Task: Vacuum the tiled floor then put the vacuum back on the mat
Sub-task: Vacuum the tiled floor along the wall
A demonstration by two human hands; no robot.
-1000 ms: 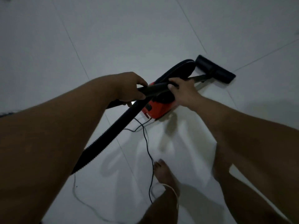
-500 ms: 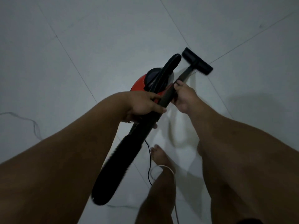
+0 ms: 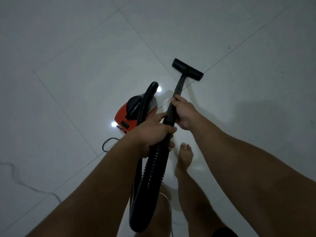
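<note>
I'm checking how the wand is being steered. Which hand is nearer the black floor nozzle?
Right. The right hand grips the wand partway down, closer to the floor nozzle. The left hand grips farther back, where the wand meets the ribbed hose.

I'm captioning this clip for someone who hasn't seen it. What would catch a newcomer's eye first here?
First, the two bare arms reaching in from the bottom, the left hand and right hand both gripping the black vacuum wand at centre. Next, the red canister on the pale tiled floor just left of the hands. The floor nozzle sits ahead on a grout line, and a bare foot shows below.
</note>
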